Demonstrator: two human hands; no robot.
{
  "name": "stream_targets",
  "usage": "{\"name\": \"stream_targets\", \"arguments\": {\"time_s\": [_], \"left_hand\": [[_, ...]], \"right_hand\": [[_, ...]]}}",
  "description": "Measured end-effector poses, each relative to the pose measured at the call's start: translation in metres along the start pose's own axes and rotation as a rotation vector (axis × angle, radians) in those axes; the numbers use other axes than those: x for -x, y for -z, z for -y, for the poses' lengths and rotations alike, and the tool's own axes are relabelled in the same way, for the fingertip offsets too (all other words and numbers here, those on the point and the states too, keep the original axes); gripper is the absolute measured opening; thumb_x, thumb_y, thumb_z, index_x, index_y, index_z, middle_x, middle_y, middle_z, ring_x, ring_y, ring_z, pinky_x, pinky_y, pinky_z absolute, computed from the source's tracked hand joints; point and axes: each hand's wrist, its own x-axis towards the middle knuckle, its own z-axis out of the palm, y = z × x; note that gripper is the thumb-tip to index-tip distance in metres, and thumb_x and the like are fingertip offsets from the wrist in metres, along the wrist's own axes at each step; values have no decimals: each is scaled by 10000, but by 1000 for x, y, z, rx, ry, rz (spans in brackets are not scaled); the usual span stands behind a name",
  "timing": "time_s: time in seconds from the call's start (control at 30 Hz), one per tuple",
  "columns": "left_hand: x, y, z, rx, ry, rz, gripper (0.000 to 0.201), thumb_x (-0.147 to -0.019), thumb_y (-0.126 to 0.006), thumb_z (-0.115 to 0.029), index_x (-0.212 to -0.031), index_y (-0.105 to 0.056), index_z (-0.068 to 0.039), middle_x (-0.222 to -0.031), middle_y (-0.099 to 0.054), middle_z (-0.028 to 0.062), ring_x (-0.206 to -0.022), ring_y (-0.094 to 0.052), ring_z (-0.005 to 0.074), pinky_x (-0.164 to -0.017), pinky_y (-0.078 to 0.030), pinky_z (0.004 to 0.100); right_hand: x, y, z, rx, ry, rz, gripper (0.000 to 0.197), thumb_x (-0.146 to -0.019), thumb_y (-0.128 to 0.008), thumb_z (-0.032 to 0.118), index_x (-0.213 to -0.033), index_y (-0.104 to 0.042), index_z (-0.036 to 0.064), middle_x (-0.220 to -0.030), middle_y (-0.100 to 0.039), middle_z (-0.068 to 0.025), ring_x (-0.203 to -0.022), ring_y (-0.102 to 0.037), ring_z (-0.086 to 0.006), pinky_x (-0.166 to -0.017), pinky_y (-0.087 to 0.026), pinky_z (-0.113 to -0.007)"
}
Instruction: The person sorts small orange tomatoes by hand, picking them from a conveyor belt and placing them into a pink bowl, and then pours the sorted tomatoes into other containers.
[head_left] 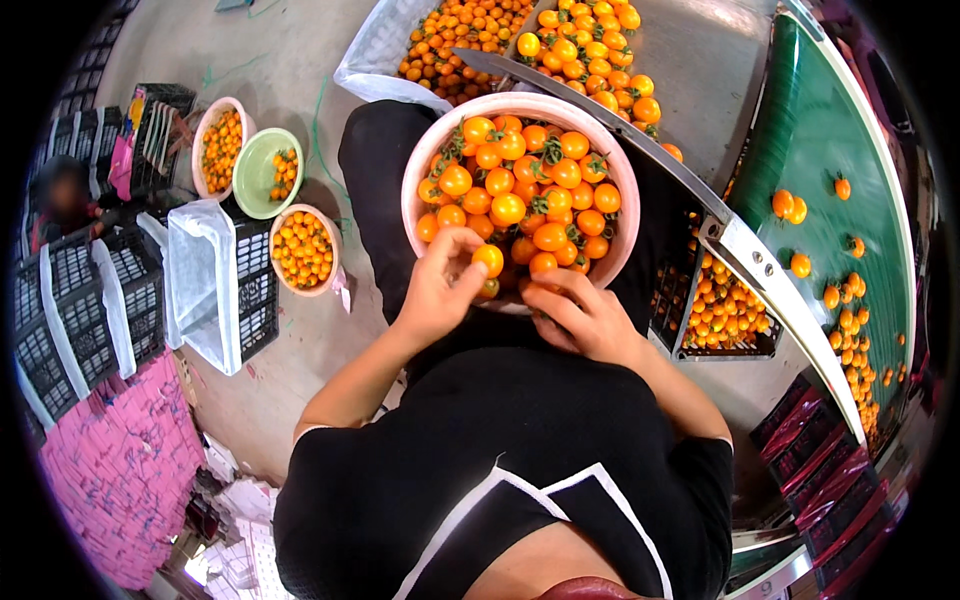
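A pale pink basin (411,195) full of orange cherry tomatoes (508,208), some with green stems, rests on my lap. At its near left side, my left hand (441,287) pinches one orange cherry tomato (488,260) between thumb and fingers. Just below that fruit a greener tomato (488,288) shows, partly hidden by my fingers. My right hand (590,318) is at the near right rim with its fingers curled inward, close to the tomatoes. What those fingers hold, if anything, is hidden.
A metal chute edge (640,140) passes close to the basin's right. Tomatoes lie on a green conveyor belt (840,150) and in a black crate (725,352) below. Leftward stand a green basin (262,208), pink basins (272,240), a lined crate (205,290) and a seated person (66,205).
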Motion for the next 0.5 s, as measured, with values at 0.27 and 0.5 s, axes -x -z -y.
{"name": "stream_targets", "arguments": {"time_s": [0.27,0.5], "left_hand": [[-3,13,-4,546,375,183,309,-922,-603,-98,-1209,-508,-35,-1084,-568,34,-980,-573,110,-843,-479,272],[1,-14,-4,-574,-140,248,258,-814,-672,-91,-1033,-568,-1,-919,-584,106,-801,-627,236,-686,-518,315]], "right_hand": [[-36,-1,-16,262,-12,-84,336,-729,-687,54,-1059,-626,44,-1118,-617,-101,-869,-584,-254,-797,-498,-347],[-3,9,-24,206,-179,-170,265,-745,-703,14,-1001,-645,46,-1022,-640,-91,-852,-617,-281,-749,-522,-364]]}}
